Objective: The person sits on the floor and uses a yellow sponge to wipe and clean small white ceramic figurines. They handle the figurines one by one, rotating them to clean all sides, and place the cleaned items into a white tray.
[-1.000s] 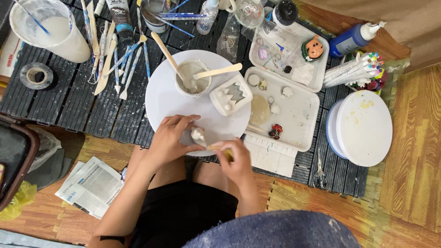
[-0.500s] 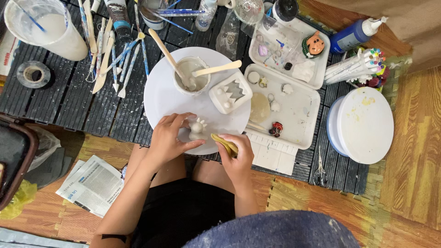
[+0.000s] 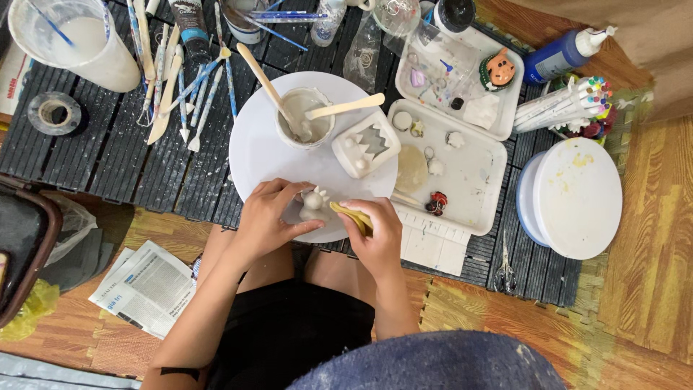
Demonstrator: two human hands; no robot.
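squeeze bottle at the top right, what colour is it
The squeeze bottle is blue with a white nozzle cap, seen in the head view.

Blue squeeze bottle (image 3: pixel 561 55): upper right of the frame, lying tilted, white nozzle toward the right edge.

Dark paint tube (image 3: pixel 191 20): top edge, left of centre, upright in the frame, black body with a pale label band.

Small clear bottle (image 3: pixel 327 22): top centre, pale label, partly cut off by the frame's edge.

Dark-capped jar (image 3: pixel 455 13): top, right of centre, cropped by the frame.

Folded printed newspaper sheets (image 3: pixel 144 287): lower left, on the wooden floor, white and grey with blue patches.

No screens or signs.
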